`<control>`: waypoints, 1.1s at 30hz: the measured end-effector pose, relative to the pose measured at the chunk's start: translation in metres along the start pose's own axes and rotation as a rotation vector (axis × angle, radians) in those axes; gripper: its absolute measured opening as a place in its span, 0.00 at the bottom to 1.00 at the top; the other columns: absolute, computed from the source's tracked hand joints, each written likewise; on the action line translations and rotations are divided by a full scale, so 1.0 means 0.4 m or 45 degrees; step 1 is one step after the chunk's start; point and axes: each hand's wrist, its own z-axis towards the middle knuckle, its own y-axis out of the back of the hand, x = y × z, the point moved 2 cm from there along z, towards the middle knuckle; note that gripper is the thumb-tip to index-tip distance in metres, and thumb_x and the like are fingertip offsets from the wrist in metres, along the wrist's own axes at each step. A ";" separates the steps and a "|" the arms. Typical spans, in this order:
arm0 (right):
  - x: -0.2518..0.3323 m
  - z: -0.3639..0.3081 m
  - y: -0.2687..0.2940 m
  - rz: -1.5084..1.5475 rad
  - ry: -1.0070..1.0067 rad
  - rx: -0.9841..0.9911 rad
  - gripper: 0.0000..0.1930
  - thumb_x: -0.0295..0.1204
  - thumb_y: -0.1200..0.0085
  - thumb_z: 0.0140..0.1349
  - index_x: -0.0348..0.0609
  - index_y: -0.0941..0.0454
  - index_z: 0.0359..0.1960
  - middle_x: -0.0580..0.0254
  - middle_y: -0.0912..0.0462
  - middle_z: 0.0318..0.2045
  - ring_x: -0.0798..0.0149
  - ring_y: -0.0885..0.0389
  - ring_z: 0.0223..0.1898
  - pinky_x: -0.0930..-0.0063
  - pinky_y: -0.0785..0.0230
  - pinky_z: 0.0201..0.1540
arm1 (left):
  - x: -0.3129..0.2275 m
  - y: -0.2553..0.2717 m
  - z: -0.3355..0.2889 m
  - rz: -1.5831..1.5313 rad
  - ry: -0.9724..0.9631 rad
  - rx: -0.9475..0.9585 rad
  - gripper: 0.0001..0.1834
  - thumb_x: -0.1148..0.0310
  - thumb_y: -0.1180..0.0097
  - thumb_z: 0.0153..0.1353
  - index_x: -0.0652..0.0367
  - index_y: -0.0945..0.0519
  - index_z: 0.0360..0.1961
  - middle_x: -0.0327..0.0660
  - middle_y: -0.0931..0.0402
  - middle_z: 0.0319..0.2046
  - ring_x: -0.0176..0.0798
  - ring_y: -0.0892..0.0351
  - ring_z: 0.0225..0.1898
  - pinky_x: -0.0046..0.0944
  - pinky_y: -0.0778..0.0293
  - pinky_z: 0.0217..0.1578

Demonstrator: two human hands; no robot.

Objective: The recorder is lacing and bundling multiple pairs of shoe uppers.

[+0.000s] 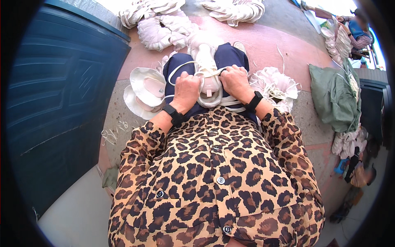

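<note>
A white shoe [206, 59] rests lengthwise between my knees, its toe pointing away and its heel opening nearest me. White shoelace [181, 66] crosses the tongue and arcs out in a loop at the left. My left hand [187, 89] is closed at the shoe's left side, fingers curled at the lace. On the other side, my right hand [236, 83] pinches the lace near the top eyelets. The fingertips of both hands are partly hidden. Just below the tongue, a pale pink label [209, 93] shows inside the opening.
White shoe pieces [145, 90] lie left of my leg, and a bundle of laced white uppers [276, 85] at the right. More bundles [158, 33] sit ahead. A dark blue door [70, 94] stands left; a green sack [334, 96] and people [360, 31] are at right.
</note>
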 end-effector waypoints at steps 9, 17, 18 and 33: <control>0.015 -0.016 0.012 0.076 0.005 0.005 0.13 0.38 0.48 0.53 0.39 0.21 0.24 0.55 0.23 0.29 0.57 0.27 0.37 0.63 0.39 0.41 | -0.018 0.011 -0.041 0.012 0.308 -0.026 0.09 0.64 0.46 0.49 0.59 0.21 0.25 0.42 0.24 0.24 0.43 0.30 0.34 0.43 0.38 0.33; -0.003 -0.009 -0.001 0.432 -0.055 0.031 0.09 0.27 0.50 0.50 0.37 0.28 0.33 0.53 0.23 0.29 0.53 0.26 0.37 0.68 0.34 0.40 | -0.041 0.019 -0.019 0.272 -0.067 -0.218 0.03 0.71 0.47 0.41 0.54 0.22 0.20 0.36 0.32 0.27 0.39 0.35 0.36 0.39 0.42 0.33; 0.000 -0.009 0.002 0.452 -0.022 0.007 0.09 0.27 0.50 0.50 0.37 0.28 0.33 0.53 0.23 0.29 0.53 0.26 0.37 0.68 0.34 0.40 | -0.048 0.020 -0.013 0.266 -0.062 -0.219 0.03 0.71 0.47 0.41 0.54 0.22 0.20 0.36 0.32 0.27 0.39 0.35 0.36 0.39 0.42 0.33; 0.027 0.085 0.085 0.924 0.037 -0.448 0.08 0.29 0.49 0.52 0.38 0.24 0.21 0.54 0.27 0.23 0.55 0.27 0.27 0.65 0.37 0.31 | -0.012 0.093 0.092 -1.008 0.393 -0.036 0.09 0.70 0.44 0.55 0.67 0.21 0.31 0.32 0.26 0.21 0.20 0.35 0.23 0.24 0.36 0.23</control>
